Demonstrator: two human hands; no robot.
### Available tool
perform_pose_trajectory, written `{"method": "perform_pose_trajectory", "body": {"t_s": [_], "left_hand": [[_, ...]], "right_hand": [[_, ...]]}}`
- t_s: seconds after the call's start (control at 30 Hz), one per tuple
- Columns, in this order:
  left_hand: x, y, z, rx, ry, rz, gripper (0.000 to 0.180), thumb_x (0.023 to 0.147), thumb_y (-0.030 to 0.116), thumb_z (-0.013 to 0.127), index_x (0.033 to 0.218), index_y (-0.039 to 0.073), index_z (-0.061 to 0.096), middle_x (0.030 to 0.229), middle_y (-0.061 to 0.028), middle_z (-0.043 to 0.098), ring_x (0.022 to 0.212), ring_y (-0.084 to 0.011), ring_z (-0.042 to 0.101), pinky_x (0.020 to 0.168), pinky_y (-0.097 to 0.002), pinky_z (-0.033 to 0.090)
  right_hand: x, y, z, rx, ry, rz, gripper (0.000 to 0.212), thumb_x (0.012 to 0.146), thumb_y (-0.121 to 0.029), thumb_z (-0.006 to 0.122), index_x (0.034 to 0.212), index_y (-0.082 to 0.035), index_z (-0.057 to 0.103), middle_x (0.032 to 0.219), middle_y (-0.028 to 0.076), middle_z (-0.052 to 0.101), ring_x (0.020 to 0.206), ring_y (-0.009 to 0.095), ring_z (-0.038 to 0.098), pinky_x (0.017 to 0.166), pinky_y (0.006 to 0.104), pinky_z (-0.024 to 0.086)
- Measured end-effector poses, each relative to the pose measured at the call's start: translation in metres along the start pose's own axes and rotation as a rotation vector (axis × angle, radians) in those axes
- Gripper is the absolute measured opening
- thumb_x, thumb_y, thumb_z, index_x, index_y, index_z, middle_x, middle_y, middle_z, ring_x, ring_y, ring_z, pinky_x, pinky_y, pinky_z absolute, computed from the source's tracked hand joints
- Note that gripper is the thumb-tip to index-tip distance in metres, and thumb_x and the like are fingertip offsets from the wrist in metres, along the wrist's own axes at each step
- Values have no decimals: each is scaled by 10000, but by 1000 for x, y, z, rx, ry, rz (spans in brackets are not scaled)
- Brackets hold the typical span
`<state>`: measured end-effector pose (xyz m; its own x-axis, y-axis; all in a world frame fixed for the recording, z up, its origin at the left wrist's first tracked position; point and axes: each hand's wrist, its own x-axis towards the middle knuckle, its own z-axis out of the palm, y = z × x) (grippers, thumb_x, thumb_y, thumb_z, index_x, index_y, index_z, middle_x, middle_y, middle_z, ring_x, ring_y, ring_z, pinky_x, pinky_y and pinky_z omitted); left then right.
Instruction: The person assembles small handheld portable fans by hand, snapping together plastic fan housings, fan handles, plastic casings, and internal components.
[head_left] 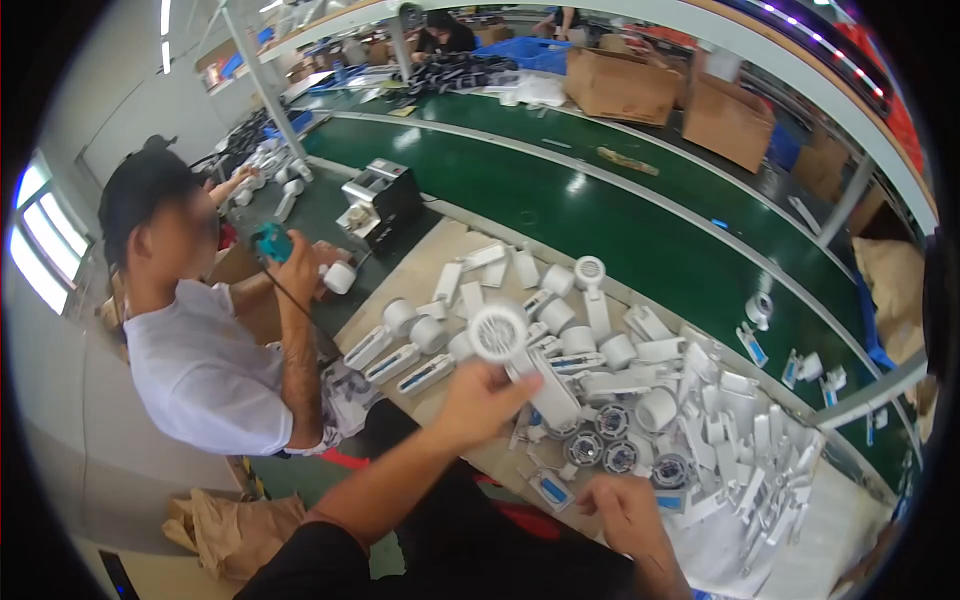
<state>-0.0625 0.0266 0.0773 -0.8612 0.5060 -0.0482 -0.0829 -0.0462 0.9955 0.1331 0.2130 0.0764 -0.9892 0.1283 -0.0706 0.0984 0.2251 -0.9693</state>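
Note:
My left hand (478, 405) is closed around a white handheld fan (556, 398), whose round slatted head (497, 332) points up and away from me above the table. Low at the table's near edge is my right hand (625, 512), its fingers curled; whatever lies inside them, if anything, is hidden. Just beyond it are several round fan heads with open fronts (612, 421) and a white part with a blue panel (552, 490). White fan bodies (410, 360) lie in rows at the left. A heap of loose white casing pieces (735, 430) spreads to the right.
At my left a co-worker in a white shirt (205, 365) holds a teal tool (272, 242) and a white fan part (339, 277). A dark metal device (382, 200) stands beyond. Behind the table runs a green conveyor (500, 170), with cardboard boxes (622, 86) at its far side.

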Motion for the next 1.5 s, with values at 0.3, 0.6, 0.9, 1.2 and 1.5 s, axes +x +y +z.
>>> {"method": "perform_pose_trajectory", "body": {"t_s": [0.3,0.6,0.9,1.2,1.5], "left_hand": [[128,58,-215,1474,452,276,343,758,321,803,888,16,715,794,-168,710,736,-310,704,663,-418,529],[178,-15,-247,1408,342,94,387,689,350,842,833,10,724,807,-183,704,773,-338,695,718,-421,539],[176,-35,-249,1459,252,-176,493,681,425,821,962,26,748,973,-211,716,936,-348,696,839,-417,542],[80,-28,-193,665,542,307,219,957,158,668,1034,-45,691,963,-89,717,915,-143,662,851,-260,500],[-71,-51,-156,573,604,118,196,990,141,621,909,-30,672,815,-87,702,677,-114,622,641,-241,501]], "right_hand": [[-45,1,-73,-388,495,-57,274,915,-111,627,670,6,592,616,77,605,592,158,564,582,290,422],[-45,30,-109,-535,627,23,215,838,-66,709,674,5,589,585,77,559,533,138,488,519,285,383],[71,114,-277,-943,697,-35,300,794,-95,737,1073,-21,653,1028,153,684,1008,333,630,912,412,490],[177,159,-333,-1118,875,132,836,799,-293,794,1510,-310,353,1506,202,391,1293,428,478,1062,500,424],[260,178,-333,-755,602,-28,656,797,-261,800,1346,-96,481,1106,219,687,1023,382,679,891,403,538]]}}
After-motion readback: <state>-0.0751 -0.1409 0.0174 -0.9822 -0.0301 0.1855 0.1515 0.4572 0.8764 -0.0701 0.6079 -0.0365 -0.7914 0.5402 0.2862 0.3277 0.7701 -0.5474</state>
